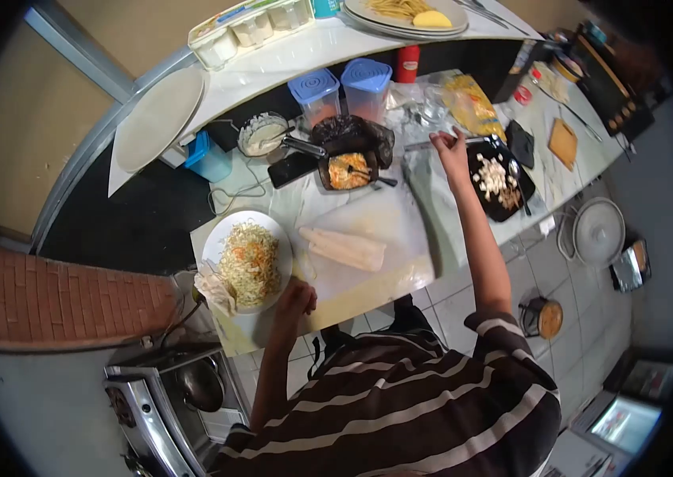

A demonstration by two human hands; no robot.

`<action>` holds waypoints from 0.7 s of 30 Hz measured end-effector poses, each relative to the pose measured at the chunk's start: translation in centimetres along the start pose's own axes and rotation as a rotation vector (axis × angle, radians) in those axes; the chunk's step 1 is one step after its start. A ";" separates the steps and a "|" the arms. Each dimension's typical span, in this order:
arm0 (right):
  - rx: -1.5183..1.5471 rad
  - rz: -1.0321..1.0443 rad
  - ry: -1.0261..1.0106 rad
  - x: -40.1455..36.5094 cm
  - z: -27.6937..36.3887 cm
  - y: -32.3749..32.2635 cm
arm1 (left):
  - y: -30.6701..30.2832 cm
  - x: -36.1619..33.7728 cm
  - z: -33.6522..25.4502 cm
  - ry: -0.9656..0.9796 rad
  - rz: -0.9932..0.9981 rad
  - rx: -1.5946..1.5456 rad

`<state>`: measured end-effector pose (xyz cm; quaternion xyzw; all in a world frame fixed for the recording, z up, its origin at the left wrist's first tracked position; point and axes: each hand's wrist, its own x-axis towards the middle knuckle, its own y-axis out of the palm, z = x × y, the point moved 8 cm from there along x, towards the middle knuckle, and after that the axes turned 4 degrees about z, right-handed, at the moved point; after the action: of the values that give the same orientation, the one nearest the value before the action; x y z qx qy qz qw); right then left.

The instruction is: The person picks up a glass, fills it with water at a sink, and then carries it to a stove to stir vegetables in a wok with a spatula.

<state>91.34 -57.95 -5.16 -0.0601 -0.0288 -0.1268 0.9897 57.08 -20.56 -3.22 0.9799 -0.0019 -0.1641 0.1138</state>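
Note:
My right hand (449,151) reaches over the counter, its fingers bent around what looks like a knife (418,145), whose long thin metal shows left of the hand. Beside it sits a black tray (503,208) with small pale cubes and browner bits, and a spoon on its right side. My left hand (297,299) is curled closed at the counter's front edge, near a white plate (208,253) heaped with shredded vegetables. Between the hands a pale slab of fish or meat (344,248) lies on a whitish cutting board (400,262).
Behind the board are a small square pan (350,171) of orange-white shreds, a phone (293,170), a bowl of white paste (263,133) and two blue-lidded containers (367,75). A wooden board (563,145) lies far right. A stove (145,421) stands at lower left.

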 end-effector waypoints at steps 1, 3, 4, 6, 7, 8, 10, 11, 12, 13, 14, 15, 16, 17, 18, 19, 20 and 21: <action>-0.196 -0.056 0.042 3.7 -1.6 0.0 | 0.3 0.1 0.6 -0.029 -0.084 -0.046; -0.249 -0.100 -0.092 8.4 -1.9 1.3 | 2.3 0.2 0.7 -0.030 -0.179 -0.121; -0.316 -0.168 -0.236 9.2 -1.2 1.4 | 3.4 0.1 0.9 -0.029 -0.246 -0.206; -0.382 -0.163 -0.259 10.4 -1.8 1.7 | 5.8 -0.2 1.1 -0.041 -0.298 -0.209; -0.332 -0.146 -0.275 11.0 -1.9 1.8 | 6.9 -0.2 1.2 -0.068 -0.314 -0.176; -0.282 -0.132 -0.290 11.4 -2.0 1.9 | 7.7 -0.4 1.4 -0.097 -0.327 -0.144; -0.256 -0.146 -0.305 11.5 -1.8 1.8 | 8.6 -0.4 2.4 -0.092 -0.304 -0.254; -0.213 -0.139 -0.291 11.6 -1.8 1.7 | 8.9 -0.6 2.7 -0.074 -0.309 -0.274; -0.171 -0.132 -0.280 11.9 -1.9 1.7 | 9.4 -0.6 2.5 -0.052 -0.313 -0.294; -0.206 -0.111 -0.362 12.2 -1.4 1.9 | 9.7 -0.7 2.2 -0.050 -0.328 -0.292; -0.196 -0.096 -0.362 12.5 -1.5 1.8 | 9.9 -0.7 1.9 -0.040 -0.356 -0.315; -0.207 -0.018 -0.393 12.2 -0.9 2.2 | 10.0 -0.8 1.7 -0.030 -0.389 -0.341; -0.219 0.063 -0.420 11.4 0.2 2.8 | 10.0 -1.1 1.6 -0.029 -0.415 -0.344; -0.177 0.114 -0.397 10.6 0.9 3.1 | 9.9 -1.4 1.2 -0.004 -0.425 -0.335; -0.171 0.132 -0.388 9.5 2.1 3.1 | 9.8 -1.8 0.9 0.020 -0.430 -0.326; -0.163 0.149 -0.442 8.1 4.1 3.0 | 10.0 -2.2 0.4 0.048 -0.437 -0.339; -0.155 0.162 -0.504 7.0 6.5 2.9 | 10.0 -2.6 0.5 0.053 -0.444 -0.343; -0.139 0.185 -0.557 5.6 8.7 2.7 | 9.8 -3.2 0.7 0.048 -0.457 -0.351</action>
<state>97.03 -55.64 3.55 -0.1625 -0.2848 -0.0166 0.9446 54.14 -30.13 -0.63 0.9239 0.2499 -0.1598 0.2418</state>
